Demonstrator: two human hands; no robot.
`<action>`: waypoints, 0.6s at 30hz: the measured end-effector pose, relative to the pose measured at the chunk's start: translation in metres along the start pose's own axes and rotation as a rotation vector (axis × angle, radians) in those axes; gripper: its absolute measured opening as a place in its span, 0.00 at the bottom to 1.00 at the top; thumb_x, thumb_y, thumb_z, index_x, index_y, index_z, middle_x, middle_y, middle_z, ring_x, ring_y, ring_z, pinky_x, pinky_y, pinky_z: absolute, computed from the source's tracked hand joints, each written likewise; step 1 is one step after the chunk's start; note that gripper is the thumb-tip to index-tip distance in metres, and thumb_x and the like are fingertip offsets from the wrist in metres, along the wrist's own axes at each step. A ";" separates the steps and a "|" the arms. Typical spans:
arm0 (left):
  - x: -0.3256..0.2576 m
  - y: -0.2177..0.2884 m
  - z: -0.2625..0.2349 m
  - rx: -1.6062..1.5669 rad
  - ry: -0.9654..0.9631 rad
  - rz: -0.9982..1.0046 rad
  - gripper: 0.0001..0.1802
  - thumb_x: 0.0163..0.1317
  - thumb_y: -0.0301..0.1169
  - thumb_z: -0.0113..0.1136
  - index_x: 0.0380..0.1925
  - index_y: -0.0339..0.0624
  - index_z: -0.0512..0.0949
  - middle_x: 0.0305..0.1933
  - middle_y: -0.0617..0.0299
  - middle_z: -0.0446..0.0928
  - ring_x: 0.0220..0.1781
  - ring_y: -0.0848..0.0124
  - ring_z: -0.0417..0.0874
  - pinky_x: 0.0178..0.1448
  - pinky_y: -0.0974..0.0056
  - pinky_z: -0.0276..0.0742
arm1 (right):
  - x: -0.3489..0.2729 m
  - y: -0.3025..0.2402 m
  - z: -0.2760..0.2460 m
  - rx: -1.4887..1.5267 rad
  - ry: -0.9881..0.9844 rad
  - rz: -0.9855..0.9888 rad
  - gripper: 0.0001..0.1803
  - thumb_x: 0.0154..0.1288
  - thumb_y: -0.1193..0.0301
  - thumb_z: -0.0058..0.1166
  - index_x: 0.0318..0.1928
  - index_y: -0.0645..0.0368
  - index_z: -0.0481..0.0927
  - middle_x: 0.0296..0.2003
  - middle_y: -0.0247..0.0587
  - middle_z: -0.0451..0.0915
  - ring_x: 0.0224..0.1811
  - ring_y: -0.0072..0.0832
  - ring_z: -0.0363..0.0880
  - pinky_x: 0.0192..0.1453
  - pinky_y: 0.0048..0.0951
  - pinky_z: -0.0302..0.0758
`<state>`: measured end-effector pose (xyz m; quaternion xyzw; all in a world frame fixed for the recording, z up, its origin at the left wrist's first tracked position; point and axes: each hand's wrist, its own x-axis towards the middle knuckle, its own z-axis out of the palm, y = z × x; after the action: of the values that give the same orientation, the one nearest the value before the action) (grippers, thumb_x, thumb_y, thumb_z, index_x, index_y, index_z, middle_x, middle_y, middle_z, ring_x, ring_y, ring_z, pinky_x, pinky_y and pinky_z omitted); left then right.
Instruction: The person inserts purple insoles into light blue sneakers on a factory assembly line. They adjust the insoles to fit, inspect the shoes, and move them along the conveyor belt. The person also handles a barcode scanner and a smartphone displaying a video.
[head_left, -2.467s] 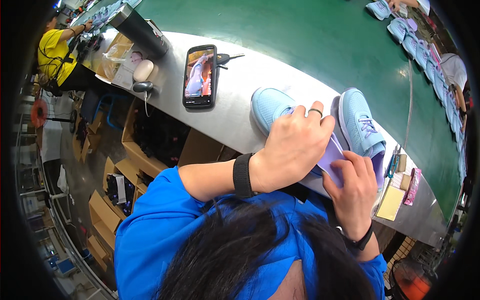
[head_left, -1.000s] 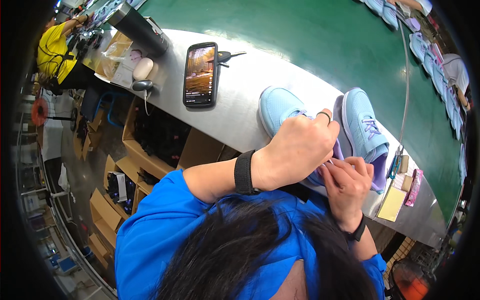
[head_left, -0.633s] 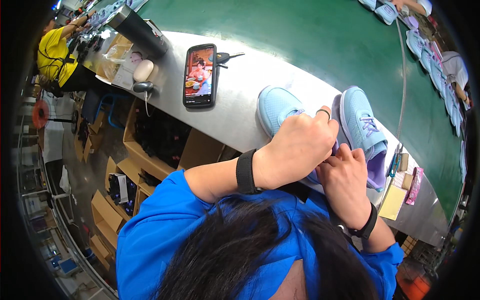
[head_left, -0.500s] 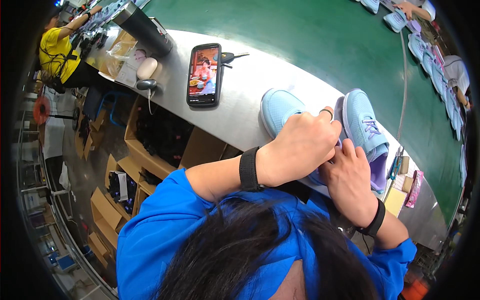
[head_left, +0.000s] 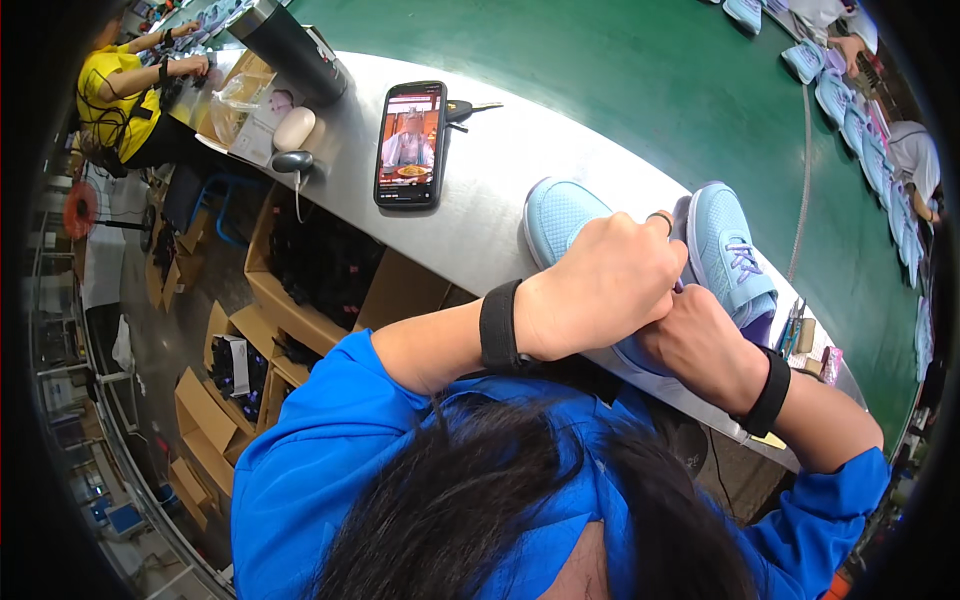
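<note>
Item: light-blue left shoe (head_left: 562,215), on the metal table (head_left: 480,235), toe pointing away from the person. Its middle and opening lie under both hands; only the front and some of the near side show.

Left hand (head_left: 603,288): on the upper of that shoe, knuckles up, fingers curled inward, a ring on one finger. Whatever the fingertips grip is hidden.

Right hand (head_left: 703,340): bunched against the left hand's fingertips, over the shoe's rear part; its grip cannot be told either.

Item: matching right shoe (head_left: 720,240), purple-laced, just right of the hands, crowding that side; the right hand and wrist partly block its heel end.

Right end of table: blue-handled snips (head_left: 787,332), tan block (head_left: 805,336), pink packet (head_left: 831,365). Yellow pad (head_left: 768,439), mostly covered by the right forearm.

Left stretch of table, well apart from the hands: phone (head_left: 410,150) with lit screen, key (head_left: 468,109) touching or just beside it, dark tumbler (head_left: 290,55), pale oval case (head_left: 294,130), dark rounded device (head_left: 292,161) with white cable.

Beyond: green work surface (head_left: 570,75); row of blue shoes (head_left: 862,135) along its far right. Below left: open cardboard carton (head_left: 300,308) with dark contents. Upper left: co-worker in yellow (head_left: 112,85).
</note>
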<state>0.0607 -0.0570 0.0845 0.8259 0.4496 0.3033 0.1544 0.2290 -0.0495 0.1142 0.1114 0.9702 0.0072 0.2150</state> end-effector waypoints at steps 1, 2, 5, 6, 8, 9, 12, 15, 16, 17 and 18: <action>0.001 -0.003 0.000 -0.004 -0.010 -0.001 0.08 0.46 0.29 0.61 0.25 0.35 0.75 0.30 0.49 0.76 0.27 0.54 0.81 0.32 0.55 0.79 | 0.001 0.003 -0.002 0.017 -0.011 -0.032 0.03 0.50 0.74 0.53 0.22 0.53 0.78 0.26 0.33 0.76 0.32 0.28 0.78 0.31 0.30 0.69; 0.001 -0.004 0.000 -0.008 -0.020 -0.002 0.08 0.46 0.29 0.61 0.25 0.36 0.76 0.31 0.50 0.76 0.27 0.54 0.81 0.32 0.55 0.78 | 0.003 0.004 -0.002 -0.004 -0.028 -0.044 0.03 0.50 0.73 0.53 0.22 0.53 0.79 0.26 0.32 0.76 0.31 0.27 0.78 0.30 0.30 0.69; 0.003 -0.007 -0.001 -0.039 -0.018 0.030 0.08 0.46 0.29 0.62 0.25 0.36 0.77 0.32 0.50 0.77 0.27 0.54 0.80 0.33 0.56 0.78 | 0.005 0.006 0.003 -0.073 -0.040 -0.058 0.04 0.50 0.73 0.53 0.21 0.52 0.79 0.26 0.32 0.77 0.30 0.27 0.78 0.29 0.29 0.69; 0.003 -0.006 -0.001 -0.041 -0.018 0.026 0.08 0.46 0.29 0.62 0.25 0.36 0.77 0.32 0.51 0.77 0.27 0.54 0.80 0.33 0.56 0.78 | 0.006 0.005 0.009 -0.101 -0.014 -0.057 0.04 0.50 0.73 0.53 0.21 0.52 0.80 0.26 0.32 0.77 0.31 0.27 0.78 0.29 0.29 0.69; 0.003 -0.005 -0.001 -0.047 -0.018 0.020 0.08 0.46 0.29 0.62 0.24 0.36 0.76 0.32 0.52 0.77 0.27 0.54 0.80 0.33 0.56 0.77 | 0.007 0.005 0.015 -0.093 0.073 -0.055 0.04 0.50 0.72 0.53 0.21 0.52 0.80 0.26 0.32 0.77 0.31 0.28 0.78 0.30 0.30 0.69; 0.003 -0.005 0.000 -0.064 -0.017 0.009 0.08 0.46 0.29 0.62 0.24 0.36 0.76 0.32 0.53 0.77 0.27 0.55 0.80 0.33 0.56 0.77 | 0.006 0.006 0.016 -0.057 0.130 -0.050 0.04 0.50 0.72 0.53 0.21 0.53 0.79 0.26 0.33 0.77 0.31 0.28 0.78 0.30 0.30 0.69; 0.002 -0.004 -0.002 -0.080 -0.005 -0.021 0.07 0.48 0.30 0.62 0.23 0.39 0.75 0.32 0.57 0.76 0.26 0.57 0.79 0.32 0.57 0.76 | 0.003 0.009 0.021 0.070 0.236 -0.046 0.04 0.49 0.72 0.52 0.21 0.54 0.79 0.25 0.34 0.76 0.30 0.30 0.77 0.30 0.30 0.70; 0.000 -0.004 -0.004 -0.029 -0.029 -0.047 0.07 0.49 0.30 0.62 0.22 0.41 0.75 0.32 0.59 0.76 0.25 0.60 0.79 0.31 0.59 0.75 | -0.005 0.014 0.015 0.294 0.174 0.005 0.03 0.48 0.74 0.53 0.24 0.57 0.79 0.26 0.38 0.77 0.31 0.34 0.78 0.31 0.33 0.73; -0.001 -0.005 -0.003 -0.041 -0.014 -0.031 0.06 0.49 0.30 0.63 0.23 0.42 0.75 0.32 0.60 0.76 0.25 0.62 0.79 0.29 0.61 0.75 | -0.010 0.016 0.014 0.414 0.210 0.034 0.03 0.47 0.75 0.53 0.26 0.58 0.79 0.26 0.39 0.77 0.32 0.35 0.79 0.32 0.33 0.74; -0.001 -0.005 -0.003 -0.046 -0.003 -0.019 0.07 0.49 0.30 0.63 0.23 0.42 0.75 0.32 0.60 0.76 0.24 0.63 0.79 0.29 0.61 0.75 | -0.017 0.018 0.011 0.533 0.246 0.063 0.05 0.47 0.75 0.53 0.27 0.58 0.80 0.27 0.39 0.78 0.33 0.36 0.79 0.33 0.33 0.75; -0.002 -0.004 -0.003 -0.050 0.004 -0.016 0.07 0.49 0.29 0.64 0.23 0.43 0.75 0.32 0.61 0.76 0.24 0.63 0.79 0.29 0.61 0.75 | -0.027 0.020 0.001 0.702 0.356 0.139 0.05 0.48 0.79 0.52 0.29 0.59 0.78 0.25 0.39 0.77 0.32 0.38 0.80 0.34 0.37 0.76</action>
<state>0.0554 -0.0563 0.0839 0.8176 0.4485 0.3150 0.1767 0.2575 -0.0360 0.1261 0.2407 0.9259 -0.2909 -0.0086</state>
